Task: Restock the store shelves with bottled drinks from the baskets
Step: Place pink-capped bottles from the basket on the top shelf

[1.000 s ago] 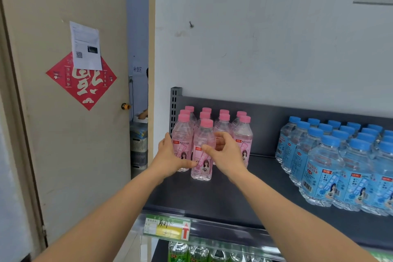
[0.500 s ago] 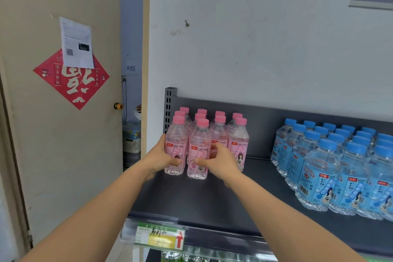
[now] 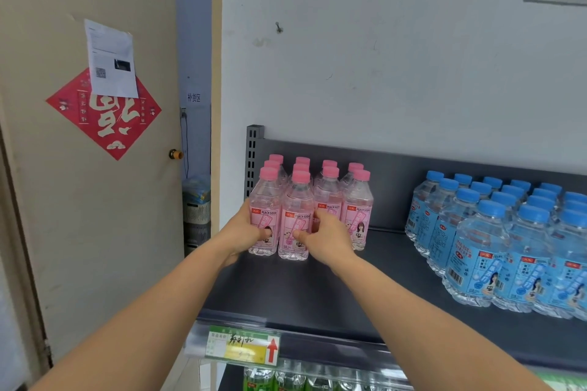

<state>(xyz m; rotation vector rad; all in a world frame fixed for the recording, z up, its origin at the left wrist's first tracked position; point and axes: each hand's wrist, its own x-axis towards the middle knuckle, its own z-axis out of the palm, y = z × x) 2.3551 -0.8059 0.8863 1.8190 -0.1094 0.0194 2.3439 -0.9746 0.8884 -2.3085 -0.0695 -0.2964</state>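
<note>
Several pink-capped peach soda bottles stand in rows at the left end of the dark grey shelf (image 3: 317,289). My left hand (image 3: 243,232) grips the front-left pink bottle (image 3: 265,200) around its label, thumb across the front. My right hand (image 3: 324,236) grips the neighbouring front pink bottle (image 3: 297,203), thumb on its label and fingers behind it. Both bottles stand upright on the shelf, close against the rows behind.
A block of blue-capped water bottles (image 3: 495,238) fills the shelf's right part. A price tag (image 3: 243,346) hangs on the front rail, with green bottles (image 3: 259,379) on the shelf below. Left stands a beige door (image 3: 79,200); stacked baskets (image 3: 197,216) show through the gap.
Both hands slid the two front pink bottles back against the rows behind. The view shifted slightly, and the hands closed more tightly around the bottles.
</note>
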